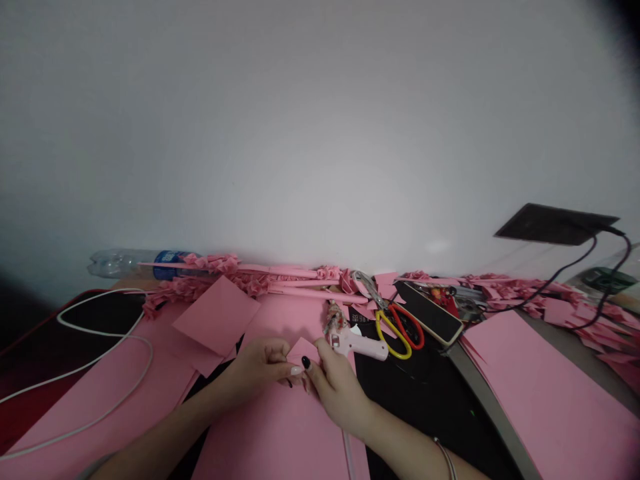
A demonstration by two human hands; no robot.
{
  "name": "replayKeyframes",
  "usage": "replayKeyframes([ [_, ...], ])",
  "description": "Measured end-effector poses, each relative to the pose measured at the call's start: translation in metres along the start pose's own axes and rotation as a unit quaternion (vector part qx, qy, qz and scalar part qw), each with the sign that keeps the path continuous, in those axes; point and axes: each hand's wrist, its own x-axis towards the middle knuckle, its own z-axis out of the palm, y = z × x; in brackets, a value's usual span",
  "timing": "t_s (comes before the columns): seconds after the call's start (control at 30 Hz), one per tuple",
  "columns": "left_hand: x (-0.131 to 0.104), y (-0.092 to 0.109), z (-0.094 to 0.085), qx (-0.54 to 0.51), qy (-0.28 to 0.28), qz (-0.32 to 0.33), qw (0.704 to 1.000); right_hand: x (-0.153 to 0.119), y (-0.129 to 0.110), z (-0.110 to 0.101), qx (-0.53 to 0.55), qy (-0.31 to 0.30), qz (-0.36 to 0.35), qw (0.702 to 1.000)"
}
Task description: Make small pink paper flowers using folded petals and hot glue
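Between my two hands is a small folded piece of pink paper (303,349), its pointed top showing above my thumbs. My left hand (265,363) pinches its left side with the fingers curled. From the right, my right hand (334,383) grips the same piece, thumb pressed on the front. Both hands are over a large pink sheet (270,433). Just beyond my right hand lies a white glue gun (363,345) with a crusted, stained nozzle end. Scissors (395,331) with yellow and red handles rest to its right. Square pink papers (217,315) lie left of my hands.
Crumpled pink paper flowers (255,283) and rolled paper sticks run along the wall. A plastic bottle (125,263) lies back left, near a white cable (75,322). A phone (430,312) sits behind the scissors. Pink sheets (550,400) are stacked at right, below a wall socket plate (555,223) with black cables.
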Motion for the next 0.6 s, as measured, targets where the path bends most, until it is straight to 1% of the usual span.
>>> replayKeyframes([
  [0.1, -0.0003, 0.0007, -0.0012, -0.001, -0.012, 0.002, 1.0, -0.0002, -0.0012, -0.0003, -0.005, 0.008, -0.006, 1.0],
  [0.23, -0.0011, 0.0025, -0.0011, -0.02, -0.029, 0.007, 0.999, -0.0001, -0.0009, -0.0002, 0.017, 0.003, -0.005, 1.0],
  [0.4, -0.0021, 0.0039, 0.0001, -0.018, -0.014, 0.006, 1.0, 0.0004, 0.0002, 0.0001, 0.027, 0.001, -0.003, 1.0],
  [0.6, -0.0005, 0.0032, -0.0013, -0.006, -0.015, 0.018, 1.0, -0.0005, 0.0035, 0.0007, 0.046, -0.003, -0.007, 0.999],
])
